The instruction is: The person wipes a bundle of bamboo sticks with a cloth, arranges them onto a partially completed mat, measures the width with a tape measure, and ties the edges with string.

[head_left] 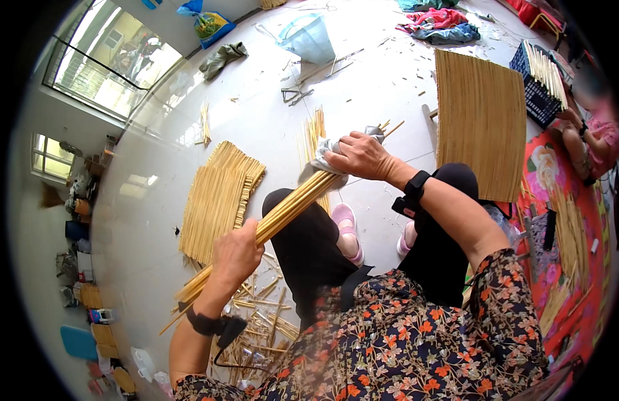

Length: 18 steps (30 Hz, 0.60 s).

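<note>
A bundle of long, thin tan stalks (292,208) slants across my lap, its lower end down by my left forearm. My left hand (237,252) is closed round the lower part of the bundle. Farther up, my right hand (363,155) grips a grey cloth (323,158) wrapped about the stalks. A few stalk tips stick out past the cloth at the upper right. Between my feet and beyond, more loose stalks (315,130) lie on the floor, partly hidden by the cloth.
Stacked woven stalk mats (212,210) lie left of my knee, and a large mat (480,127) leans at the right. Cut scraps (262,321) litter the floor below my left arm. Near a blue crate of stalks (540,87), another person (596,137) sits by a red floral cloth (546,160).
</note>
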{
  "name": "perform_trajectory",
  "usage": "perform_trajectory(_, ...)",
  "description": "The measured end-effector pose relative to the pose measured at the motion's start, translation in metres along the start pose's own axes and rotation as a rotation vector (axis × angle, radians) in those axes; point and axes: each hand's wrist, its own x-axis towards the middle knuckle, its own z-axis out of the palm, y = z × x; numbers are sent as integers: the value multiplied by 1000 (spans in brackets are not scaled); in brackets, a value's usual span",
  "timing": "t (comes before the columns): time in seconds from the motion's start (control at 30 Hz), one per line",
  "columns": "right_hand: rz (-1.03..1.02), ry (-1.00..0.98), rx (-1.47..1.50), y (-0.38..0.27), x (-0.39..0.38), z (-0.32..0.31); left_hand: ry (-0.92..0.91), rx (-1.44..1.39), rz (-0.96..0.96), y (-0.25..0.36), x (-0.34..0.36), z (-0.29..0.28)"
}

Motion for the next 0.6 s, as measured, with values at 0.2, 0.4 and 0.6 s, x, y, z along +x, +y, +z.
perform_trajectory(0.2, 605, -172, 19, 62, -63, 13, -2, -28, -131, -69, -66, 13)
perform_trajectory(0.4, 1671, 448, 1196, 90, -68, 6, 23, -1036, -375, -109, -62, 51)
perform_trajectory(0.6, 1382, 643, 1318, 50, 16, -42, -169, -1411, -300, -51, 19, 63)
